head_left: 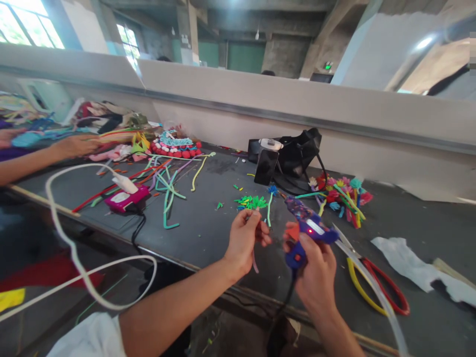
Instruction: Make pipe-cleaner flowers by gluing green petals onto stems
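A dark worktable [208, 218] crosses the lower frame. Behind it runs a pale partition wall [260, 106]. Bright windows [22, 25] glow upper left; concrete beams [260, 20] and a green wall [245, 57] fill the top centre.

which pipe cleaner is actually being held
The short pink one dangling from the left hand beside the glue gun; the green, yellow and red ones lie loose on the table.

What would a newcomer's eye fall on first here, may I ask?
The right hand grips a purple-and-blue plastic glue gun with a red light, over the dark grey table. The left hand pinches a thin pink strip beside it. Behind them lies a heap of bright pipe-cleaner flowers.
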Tool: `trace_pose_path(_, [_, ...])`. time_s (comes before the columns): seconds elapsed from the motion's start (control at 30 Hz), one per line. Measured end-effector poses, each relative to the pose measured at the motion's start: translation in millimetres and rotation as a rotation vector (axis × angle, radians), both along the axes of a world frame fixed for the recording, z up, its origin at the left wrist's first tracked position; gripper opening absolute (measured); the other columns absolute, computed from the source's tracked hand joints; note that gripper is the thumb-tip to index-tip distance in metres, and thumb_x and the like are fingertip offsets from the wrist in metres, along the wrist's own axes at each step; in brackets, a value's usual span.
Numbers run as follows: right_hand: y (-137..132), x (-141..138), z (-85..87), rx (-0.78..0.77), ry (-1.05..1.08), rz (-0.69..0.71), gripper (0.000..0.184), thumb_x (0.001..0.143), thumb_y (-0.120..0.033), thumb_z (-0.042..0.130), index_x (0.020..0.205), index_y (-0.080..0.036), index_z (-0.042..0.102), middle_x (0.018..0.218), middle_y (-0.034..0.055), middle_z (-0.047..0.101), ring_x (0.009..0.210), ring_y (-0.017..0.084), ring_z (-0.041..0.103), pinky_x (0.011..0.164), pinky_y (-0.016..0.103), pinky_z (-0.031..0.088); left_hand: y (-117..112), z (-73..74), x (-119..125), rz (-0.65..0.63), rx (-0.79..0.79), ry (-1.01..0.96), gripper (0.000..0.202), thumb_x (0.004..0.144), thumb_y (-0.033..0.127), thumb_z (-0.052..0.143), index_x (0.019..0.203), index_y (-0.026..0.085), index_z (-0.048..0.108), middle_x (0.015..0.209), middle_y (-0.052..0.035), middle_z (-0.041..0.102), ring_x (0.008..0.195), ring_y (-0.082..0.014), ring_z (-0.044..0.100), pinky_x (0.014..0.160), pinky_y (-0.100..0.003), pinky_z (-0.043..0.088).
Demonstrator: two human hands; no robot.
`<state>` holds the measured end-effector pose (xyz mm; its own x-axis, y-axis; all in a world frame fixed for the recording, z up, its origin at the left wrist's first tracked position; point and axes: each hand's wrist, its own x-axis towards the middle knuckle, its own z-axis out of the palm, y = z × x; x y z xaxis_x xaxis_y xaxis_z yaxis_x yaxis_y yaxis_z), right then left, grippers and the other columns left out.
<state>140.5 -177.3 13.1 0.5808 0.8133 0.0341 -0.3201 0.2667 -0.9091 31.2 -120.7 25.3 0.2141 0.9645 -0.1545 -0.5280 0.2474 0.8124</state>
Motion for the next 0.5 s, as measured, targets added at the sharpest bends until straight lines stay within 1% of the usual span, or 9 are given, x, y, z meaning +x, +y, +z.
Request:
trace_pose_path(0.03, [-2, 5, 3.6, -0.012, 0.006, 0.021, 0.026, 0.072, -0.037, 0.076, 0.087, -0.016, 0.07, 0.085, 0.0057, 0.072, 0.062, 0.014, 0.061, 0.053, 0.024, 0.047, 1, 0.5, -2, -0.01, -0.007, 0.011, 0.022, 0.08, 0.034, 0.064, 0.08, 0.02, 0.047, 0.055, 0.0034, 0.057, 0.039, -0.0103, 0.05, 0.04, -0.02, 0.035])
trace_pose_path(0.1, [-5, 16, 9.1, -0.059, -0.037, 0.121, 0.025, 0.074, -0.039, 0.074, 0.079, -0.015, 0.071, 0.081, 0.0072, 0.071, 0.06, 0.014, 0.06, 0.051, 0.023, 0.045, 2, 1.3, -5, -0.021, -0.024, 0.029, 0.02, 0.079, 0.032, 0.063, 0.078, 0.02, 0.047, 0.053, 0.0049, 0.053, 0.034, -0.0067, 0.042, 0.036, -0.018, 0.027])
trace_pose_path(0.2, [-9, 31, 12.0, -0.152, -0.175, 0.281, 0.03, 0.078, -0.045, 0.071, 0.076, -0.015, 0.072, 0.071, 0.0055, 0.068, 0.056, 0.012, 0.055, 0.05, 0.022, 0.042, 4, 2.0, -8, -0.021, -0.039, 0.04, 0.019, 0.078, 0.028, 0.063, 0.076, 0.019, 0.047, 0.052, 0.0066, 0.049, 0.034, -0.003, 0.032, 0.035, -0.017, 0.017])
trace_pose_path(0.27, [-12, 40, 11.1, -0.191, -0.307, 0.303, 0.035, 0.081, -0.049, 0.069, 0.076, -0.015, 0.071, 0.07, 0.005, 0.066, 0.056, 0.011, 0.052, 0.05, 0.022, 0.04, 5, 2.0, -10, -0.036, -0.045, 0.037, 0.017, 0.077, 0.028, 0.062, 0.075, 0.019, 0.048, 0.052, 0.0064, 0.048, 0.035, -0.0026, 0.03, 0.035, -0.017, 0.016])
trace_pose_path(0.37, [-17, 48, 7.2, -0.224, -0.511, 0.285, 0.039, 0.085, -0.053, 0.065, 0.078, -0.016, 0.071, 0.072, 0.0052, 0.066, 0.058, 0.012, 0.051, 0.05, 0.022, 0.039, 5, 2.1, -12, -0.078, -0.049, 0.053, 0.015, 0.076, 0.028, 0.06, 0.075, 0.019, 0.049, 0.051, 0.0057, 0.05, 0.033, -0.0032, 0.03, 0.035, -0.018, 0.016])
trace_pose_path(0.5, [-21, 47, -0.3, -0.203, -0.703, 0.324, 0.039, 0.089, -0.054, 0.059, 0.079, -0.018, 0.07, 0.072, 0.0044, 0.065, 0.063, 0.015, 0.054, 0.055, 0.025, 0.042, 2, 4.0, -11, -0.12, -0.051, 0.11, 0.015, 0.078, 0.029, 0.059, 0.075, 0.019, 0.048, 0.05, 0.0042, 0.052, 0.032, -0.0044, 0.033, 0.034, -0.019, 0.016])
